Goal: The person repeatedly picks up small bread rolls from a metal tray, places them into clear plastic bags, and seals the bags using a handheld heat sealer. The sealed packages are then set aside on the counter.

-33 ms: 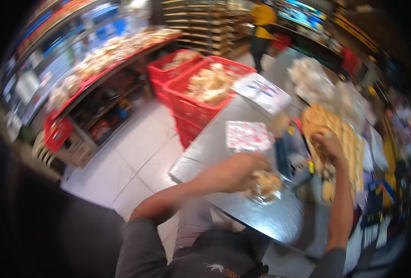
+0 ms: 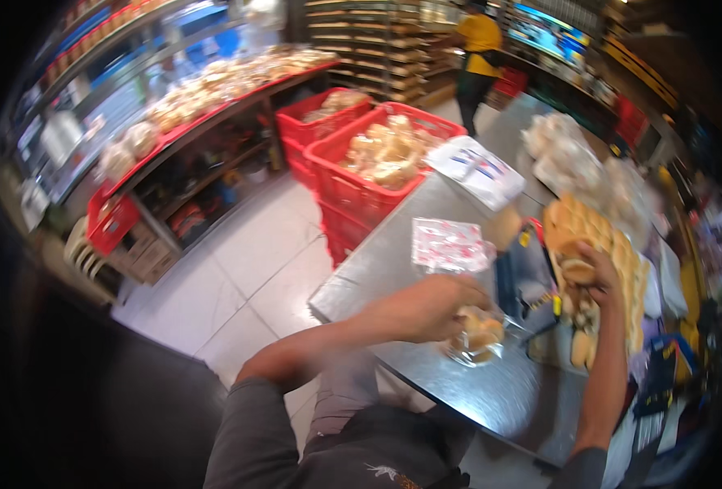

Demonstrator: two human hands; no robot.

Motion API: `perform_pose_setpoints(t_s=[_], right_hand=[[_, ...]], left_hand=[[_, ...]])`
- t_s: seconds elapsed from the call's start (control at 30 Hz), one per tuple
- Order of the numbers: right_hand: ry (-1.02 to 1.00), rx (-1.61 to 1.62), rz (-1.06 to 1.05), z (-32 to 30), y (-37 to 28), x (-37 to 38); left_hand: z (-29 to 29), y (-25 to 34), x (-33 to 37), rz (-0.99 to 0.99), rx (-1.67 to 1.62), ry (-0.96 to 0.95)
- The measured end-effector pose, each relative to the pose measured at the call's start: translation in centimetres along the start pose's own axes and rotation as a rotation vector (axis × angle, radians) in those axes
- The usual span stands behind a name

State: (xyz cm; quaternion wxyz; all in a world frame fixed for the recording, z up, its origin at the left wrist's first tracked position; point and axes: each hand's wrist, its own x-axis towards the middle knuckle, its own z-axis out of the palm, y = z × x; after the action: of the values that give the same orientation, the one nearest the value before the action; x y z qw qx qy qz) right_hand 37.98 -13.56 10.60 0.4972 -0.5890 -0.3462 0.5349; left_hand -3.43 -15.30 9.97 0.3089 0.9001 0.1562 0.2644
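My left hand [image 2: 449, 306] grips the top of a clear plastic bag [image 2: 480, 342] with several golden bread rolls inside, over the near part of a metal table [image 2: 450, 391]. To the right, my right hand [image 2: 605, 275] is closed round bread rolls [image 2: 577, 267], their pale sides showing. It is above a batch of joined long rolls [image 2: 620, 248] in rows, with a gap at the near left of the batch. Printed plastic bags [image 2: 449, 244], white with pink-red marks, lie flat beyond my left hand. A dark blue box-like thing [image 2: 514, 277] stands between the hands.
Red crates [image 2: 328, 167] of bagged bread stand left of the table. A white printed packet [image 2: 476, 169] and bagged goods [image 2: 560, 151] lie farther back. A display shelf [image 2: 239, 85] of bread is at the far left. A person in yellow [image 2: 479, 41] stands near tray racks [image 2: 361, 49].
The whole view has shifted slightly. My right hand has drawn a little toward me, and rolls now show clearly in its fingers. My left hand still grips the bag.
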Motion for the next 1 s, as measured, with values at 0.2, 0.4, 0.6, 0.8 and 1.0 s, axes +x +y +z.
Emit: perform_pose_setpoints(t_s=[0.2,0.4,0.6,0.8,1.0], right_hand=[[0.356,-1.089,-0.729,0.7,6.6,-7.2],[0.398,-1.196,-0.485,2.5,14.1,-13.6],[0.260,-1.015,-0.461,0.7,13.3,-14.6],[0.435,-1.192,-0.589,1.4,14.2,-14.2],[0.498,-1.325,-0.175,3.7,12.0,-15.8]], left_hand=[[-0.4,0.2,0.5,-0.041,-0.004,-0.094],[-0.9,0.2,1.3,0.000,0.023,-0.069],[-0.9,1.1,1.3,-0.068,0.007,-0.079],[-0.7,0.9,0.9,-0.010,0.042,-0.057],[-1.0,1.3,0.8,-0.045,0.039,-0.041]])
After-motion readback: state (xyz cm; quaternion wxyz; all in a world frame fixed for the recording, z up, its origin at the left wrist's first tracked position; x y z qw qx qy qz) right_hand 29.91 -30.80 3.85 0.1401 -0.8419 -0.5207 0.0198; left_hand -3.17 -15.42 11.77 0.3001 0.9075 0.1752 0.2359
